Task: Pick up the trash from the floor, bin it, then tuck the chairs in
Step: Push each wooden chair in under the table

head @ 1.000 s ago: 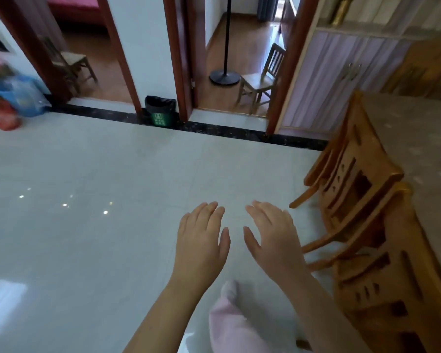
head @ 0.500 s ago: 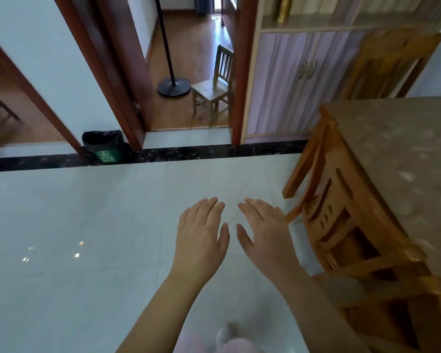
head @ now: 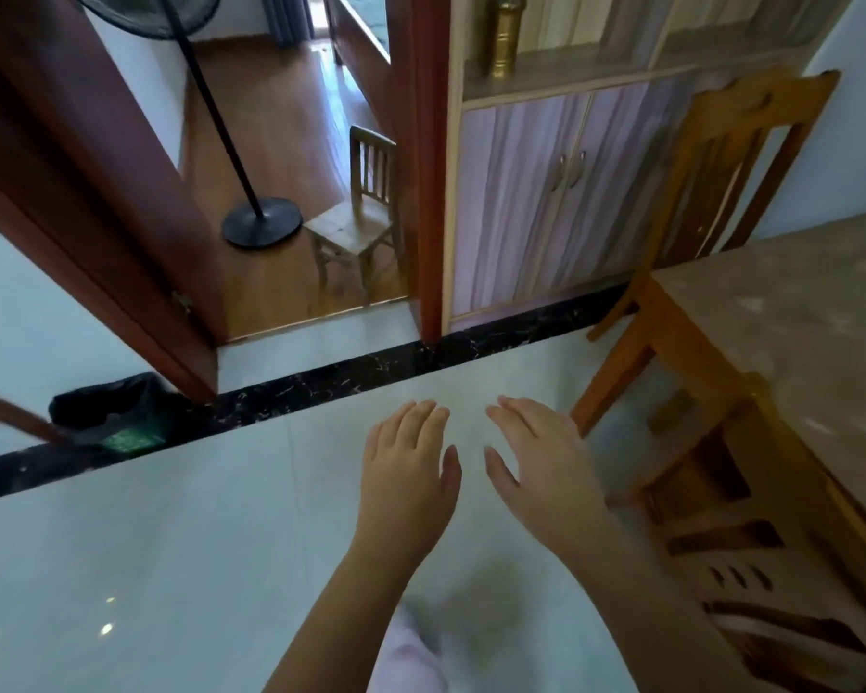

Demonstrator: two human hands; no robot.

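both the left hand (head: 406,472) and right hand (head: 541,467) are hovering open and empty beside the chair (head: 711,497) at the table (head: 796,342), likely heavy and stiff, best gripped by its top rail.

Two bare hands, left hand (head: 405,472) and right hand (head: 541,467); three wooden chairs: near chair (head: 731,532), far chair (head: 741,162), small chair (head: 361,212); one bin (head: 111,417); one table (head: 796,312); one fan stand (head: 261,222).
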